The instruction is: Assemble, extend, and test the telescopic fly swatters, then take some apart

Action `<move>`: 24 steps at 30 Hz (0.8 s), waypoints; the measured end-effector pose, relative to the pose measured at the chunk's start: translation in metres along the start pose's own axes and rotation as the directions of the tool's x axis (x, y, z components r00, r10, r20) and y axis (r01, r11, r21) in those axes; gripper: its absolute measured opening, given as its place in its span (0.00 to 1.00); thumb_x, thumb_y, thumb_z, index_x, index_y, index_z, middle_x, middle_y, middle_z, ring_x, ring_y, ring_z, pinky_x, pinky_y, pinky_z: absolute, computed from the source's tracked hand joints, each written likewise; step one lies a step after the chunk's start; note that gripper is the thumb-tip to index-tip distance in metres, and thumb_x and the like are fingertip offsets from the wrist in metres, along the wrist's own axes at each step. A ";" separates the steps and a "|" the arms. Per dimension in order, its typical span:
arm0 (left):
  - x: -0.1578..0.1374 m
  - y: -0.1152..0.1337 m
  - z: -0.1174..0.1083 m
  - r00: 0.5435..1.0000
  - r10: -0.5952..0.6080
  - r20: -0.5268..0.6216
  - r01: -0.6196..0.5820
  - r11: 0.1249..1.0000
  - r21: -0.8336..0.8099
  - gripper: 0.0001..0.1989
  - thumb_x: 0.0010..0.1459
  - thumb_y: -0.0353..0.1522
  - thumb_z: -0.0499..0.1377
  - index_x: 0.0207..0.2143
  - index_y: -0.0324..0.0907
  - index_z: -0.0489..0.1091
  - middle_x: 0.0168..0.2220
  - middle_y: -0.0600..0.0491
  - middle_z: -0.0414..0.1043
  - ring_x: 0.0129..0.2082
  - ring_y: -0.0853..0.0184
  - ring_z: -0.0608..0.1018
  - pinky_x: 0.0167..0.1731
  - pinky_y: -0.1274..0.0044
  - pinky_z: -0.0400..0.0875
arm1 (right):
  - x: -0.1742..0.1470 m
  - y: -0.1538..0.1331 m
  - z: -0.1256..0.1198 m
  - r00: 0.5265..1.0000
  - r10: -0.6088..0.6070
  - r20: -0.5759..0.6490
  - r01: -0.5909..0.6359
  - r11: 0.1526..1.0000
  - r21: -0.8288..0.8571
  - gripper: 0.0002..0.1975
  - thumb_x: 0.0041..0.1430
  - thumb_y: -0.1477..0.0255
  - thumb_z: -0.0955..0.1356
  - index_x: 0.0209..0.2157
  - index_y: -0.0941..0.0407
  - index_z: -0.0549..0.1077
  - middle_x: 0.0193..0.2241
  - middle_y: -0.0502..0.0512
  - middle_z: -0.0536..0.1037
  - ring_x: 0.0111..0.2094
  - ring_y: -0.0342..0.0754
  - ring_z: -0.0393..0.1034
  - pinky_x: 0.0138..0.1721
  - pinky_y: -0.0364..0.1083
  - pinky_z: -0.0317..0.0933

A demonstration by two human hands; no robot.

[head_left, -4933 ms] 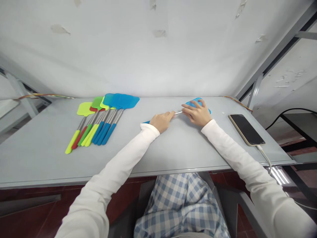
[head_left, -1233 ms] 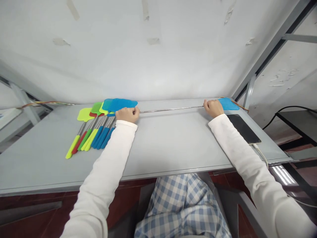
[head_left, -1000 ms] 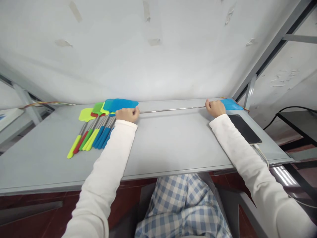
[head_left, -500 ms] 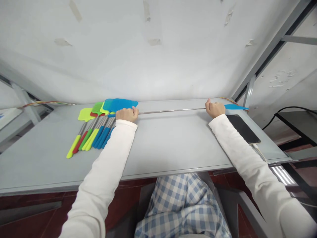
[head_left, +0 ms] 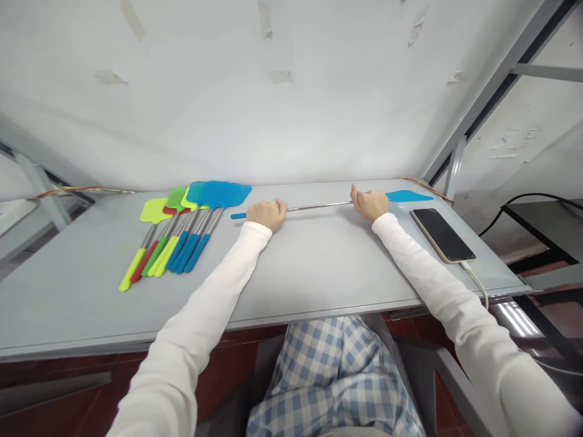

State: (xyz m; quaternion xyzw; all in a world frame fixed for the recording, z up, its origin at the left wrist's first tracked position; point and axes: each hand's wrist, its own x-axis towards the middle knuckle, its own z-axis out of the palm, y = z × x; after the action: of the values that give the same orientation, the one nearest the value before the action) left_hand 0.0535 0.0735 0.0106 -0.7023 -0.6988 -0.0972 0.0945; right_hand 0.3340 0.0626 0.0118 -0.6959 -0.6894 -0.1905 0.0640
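Note:
Between my two closed hands a blue fly swatter (head_left: 321,206) with a thin metal telescopic rod is held level above the table. My left hand (head_left: 266,214) wraps round its handle end, and the blue handle tip sticks out to the left. Near the head, my right hand (head_left: 371,204) grips the rod; the flat blue head shows beyond it on the right. Left of my hands lies a row of swatters with blue heads (head_left: 221,194), a yellow one (head_left: 155,210) and a green one (head_left: 176,199), their handles toward me.
The grey table (head_left: 310,267) runs along a white wall. A phone (head_left: 444,235) with a white cable plugged in lies right of my right forearm. Thin wires (head_left: 91,189) run along the table's back left, and a metal frame post (head_left: 455,164) stands at the right.
My hands have come closer together, and the rod between them is shorter. The left hand has moved right, away from the row of swatters; the right hand has moved left, uncovering the phone.

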 end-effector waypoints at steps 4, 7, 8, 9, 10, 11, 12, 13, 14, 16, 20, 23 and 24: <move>-0.007 0.014 -0.002 0.999 -0.019 -0.044 0.019 1.000 -0.010 0.31 0.62 0.37 0.37 0.35 0.30 0.78 0.33 0.33 0.76 0.36 0.51 0.78 0.33 0.67 0.64 | -0.006 -0.014 -0.007 0.996 0.076 0.042 -0.078 0.995 0.062 0.30 0.68 0.63 0.50 0.34 0.60 0.79 0.30 0.68 0.79 0.31 0.52 0.74 0.31 0.45 0.52; -0.015 0.023 -0.004 0.998 0.030 -0.049 -0.032 0.999 -0.040 0.31 0.62 0.37 0.37 0.34 0.30 0.78 0.31 0.33 0.76 0.34 0.52 0.78 0.31 0.68 0.63 | -0.012 -0.030 -0.010 0.998 0.011 0.062 -0.017 0.995 0.100 0.28 0.68 0.62 0.52 0.36 0.59 0.79 0.29 0.67 0.80 0.30 0.51 0.73 0.30 0.44 0.50; -0.019 0.027 -0.005 0.998 0.049 -0.048 -0.052 0.997 -0.053 0.31 0.62 0.37 0.37 0.33 0.30 0.78 0.30 0.33 0.76 0.33 0.52 0.78 0.31 0.69 0.63 | -0.014 -0.037 -0.010 0.998 -0.020 0.067 0.012 0.993 0.113 0.27 0.68 0.62 0.52 0.37 0.58 0.79 0.29 0.66 0.80 0.30 0.50 0.73 0.29 0.44 0.50; -0.022 0.032 -0.006 0.997 0.061 -0.047 -0.064 0.996 -0.064 0.31 0.62 0.37 0.38 0.33 0.30 0.78 0.30 0.34 0.76 0.33 0.53 0.78 0.30 0.69 0.62 | -0.016 -0.043 -0.010 0.996 -0.046 0.071 0.037 0.991 0.126 0.27 0.68 0.62 0.53 0.37 0.57 0.79 0.28 0.65 0.80 0.29 0.50 0.73 0.29 0.44 0.49; -0.026 0.036 -0.007 0.997 0.064 -0.048 -0.067 0.995 -0.074 0.31 0.62 0.37 0.38 0.33 0.30 0.78 0.29 0.34 0.76 0.32 0.53 0.78 0.30 0.70 0.62 | -0.018 -0.048 -0.010 0.995 -0.063 0.074 0.053 0.990 0.135 0.26 0.68 0.62 0.53 0.37 0.57 0.79 0.28 0.65 0.80 0.29 0.50 0.73 0.28 0.44 0.49; -0.028 0.039 -0.008 0.997 0.058 -0.050 -0.062 0.995 -0.082 0.31 0.62 0.37 0.37 0.33 0.31 0.78 0.29 0.34 0.76 0.32 0.54 0.78 0.29 0.70 0.62 | -0.020 -0.052 -0.010 0.995 -0.070 0.075 0.059 0.988 0.140 0.26 0.68 0.62 0.52 0.37 0.57 0.78 0.28 0.64 0.80 0.29 0.50 0.73 0.28 0.44 0.48; -0.030 0.041 -0.009 0.997 0.049 -0.052 -0.053 0.995 -0.089 0.31 0.63 0.37 0.37 0.33 0.31 0.78 0.30 0.34 0.76 0.32 0.53 0.78 0.29 0.70 0.61 | -0.021 -0.055 -0.011 0.995 -0.069 0.077 0.058 0.988 0.143 0.27 0.68 0.62 0.52 0.37 0.57 0.78 0.28 0.64 0.80 0.29 0.50 0.73 0.28 0.44 0.47; -0.031 0.043 -0.010 0.998 0.038 -0.051 -0.043 0.995 -0.094 0.31 0.63 0.37 0.37 0.33 0.31 0.78 0.30 0.34 0.76 0.33 0.53 0.78 0.29 0.70 0.61 | -0.022 -0.056 -0.011 0.995 -0.066 0.078 0.054 0.988 0.144 0.27 0.68 0.62 0.52 0.36 0.57 0.78 0.28 0.64 0.80 0.29 0.50 0.74 0.27 0.44 0.47; -0.031 0.043 -0.010 0.998 0.031 -0.049 -0.036 0.995 -0.098 0.31 0.63 0.37 0.37 0.34 0.31 0.78 0.30 0.34 0.76 0.33 0.53 0.78 0.29 0.70 0.61 | -0.022 -0.056 -0.012 0.995 -0.062 0.080 0.050 0.988 0.146 0.27 0.68 0.62 0.52 0.36 0.57 0.78 0.28 0.64 0.80 0.29 0.50 0.73 0.27 0.44 0.46; -0.029 0.042 -0.010 0.999 0.035 -0.035 -0.039 0.994 -0.104 0.31 0.63 0.37 0.37 0.34 0.31 0.78 0.31 0.34 0.76 0.34 0.52 0.78 0.30 0.70 0.61 | -0.022 -0.055 -0.015 0.994 -0.067 0.081 0.054 0.986 0.155 0.27 0.69 0.62 0.51 0.36 0.57 0.78 0.28 0.64 0.80 0.29 0.50 0.73 0.28 0.45 0.46; -0.023 0.038 -0.009 0.998 0.054 -0.028 -0.057 0.991 -0.118 0.31 0.63 0.37 0.38 0.34 0.31 0.78 0.31 0.34 0.76 0.34 0.53 0.78 0.31 0.70 0.61 | -0.016 -0.052 -0.014 0.993 -0.115 0.007 0.112 0.979 0.171 0.29 0.70 0.63 0.49 0.36 0.58 0.76 0.28 0.63 0.79 0.30 0.50 0.71 0.31 0.46 0.47; -0.021 0.036 -0.008 0.998 0.046 -0.054 -0.053 0.989 -0.141 0.31 0.63 0.38 0.38 0.33 0.31 0.78 0.30 0.34 0.76 0.33 0.54 0.77 0.31 0.70 0.60 | -0.010 -0.049 -0.008 0.981 -0.167 -0.102 0.180 0.974 0.139 0.29 0.69 0.65 0.49 0.32 0.60 0.76 0.29 0.64 0.78 0.37 0.54 0.69 0.38 0.48 0.49; -0.021 0.036 -0.007 0.997 0.041 -0.063 -0.050 0.988 -0.149 0.31 0.63 0.39 0.39 0.33 0.31 0.78 0.29 0.34 0.75 0.33 0.54 0.77 0.30 0.70 0.60 | -0.009 -0.047 -0.006 0.976 -0.176 -0.131 0.193 0.972 0.131 0.29 0.69 0.65 0.49 0.32 0.61 0.76 0.29 0.65 0.78 0.39 0.55 0.67 0.40 0.49 0.49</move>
State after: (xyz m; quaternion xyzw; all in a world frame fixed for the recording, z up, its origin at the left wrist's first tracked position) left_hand 0.0892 0.0509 0.0120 -0.7200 -0.6702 -0.1684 0.0643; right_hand 0.2869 0.0545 0.0061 -0.6100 -0.7580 -0.1865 0.1366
